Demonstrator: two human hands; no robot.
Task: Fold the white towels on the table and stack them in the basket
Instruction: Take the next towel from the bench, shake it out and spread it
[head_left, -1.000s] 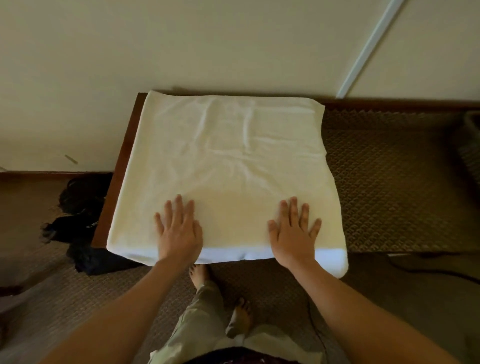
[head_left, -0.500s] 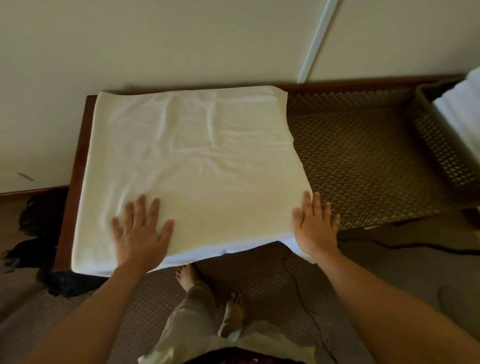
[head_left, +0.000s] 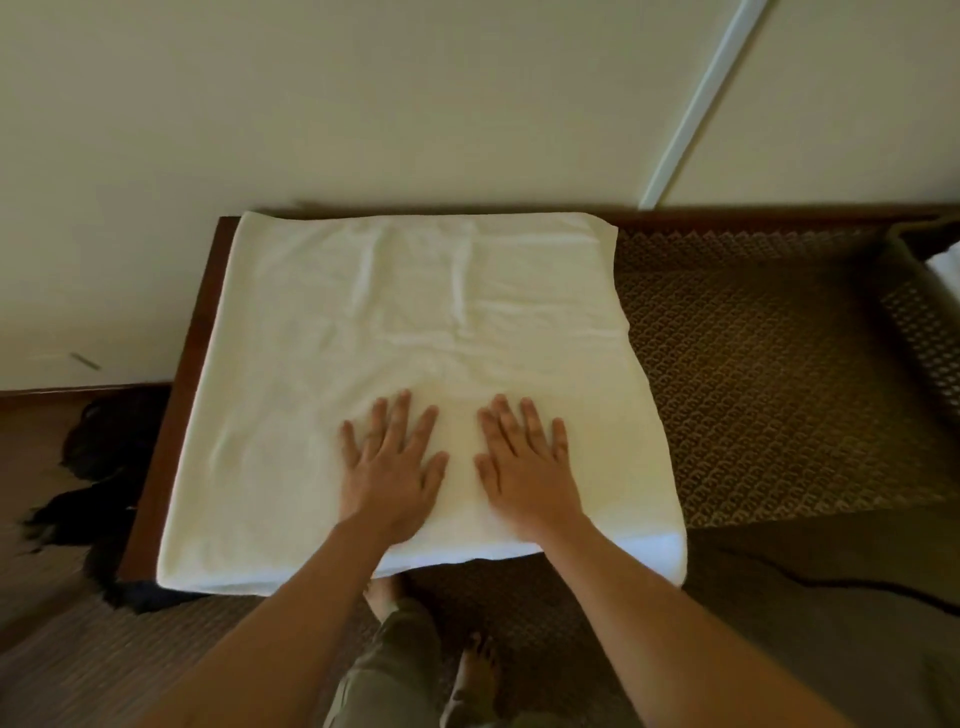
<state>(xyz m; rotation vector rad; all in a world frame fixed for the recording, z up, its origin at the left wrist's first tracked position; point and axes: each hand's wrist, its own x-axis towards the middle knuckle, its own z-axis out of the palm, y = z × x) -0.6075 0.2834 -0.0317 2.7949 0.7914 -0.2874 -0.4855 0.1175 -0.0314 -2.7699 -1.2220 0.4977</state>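
Note:
A white towel (head_left: 415, 332) lies spread flat over the left part of the table (head_left: 753, 374), its near edge hanging over the front. My left hand (head_left: 389, 467) and my right hand (head_left: 524, 467) press flat on the towel's near middle, fingers straight and spread, a small gap between them. The brown perforated basket (head_left: 919, 322) stands at the far right edge of the view. A bit of white towel (head_left: 948, 265) shows inside it.
The table has a dark wooden rim (head_left: 176, 395) on the left and a brown patterned top. A wall stands right behind it. Dark cloth (head_left: 98, 483) lies on the floor at the left. A black cable (head_left: 852, 592) runs over the floor at the right.
Both hands have slid inward along the towel's near part and now lie close together at its middle. The view has swung back left, leaving less of the basket in sight.

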